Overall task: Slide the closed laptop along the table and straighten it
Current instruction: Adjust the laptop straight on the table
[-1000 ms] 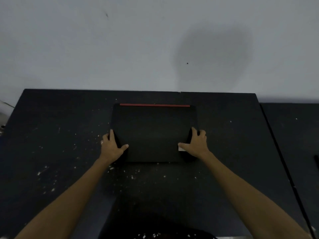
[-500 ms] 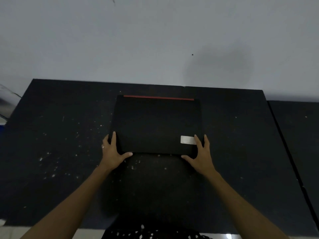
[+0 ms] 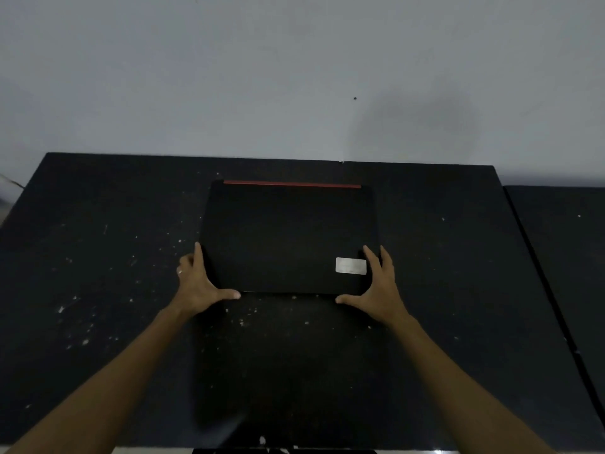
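With our left hand (image 3: pixel 199 285) and right hand (image 3: pixel 379 288) spread flat against the near corners of the closed black laptop with a red hinge strip (image 3: pixel 289 237), it lay mid-table, seemingly squared to the dark speckled table's (image 3: pixel 98 257) back edge, the task nearly complete.
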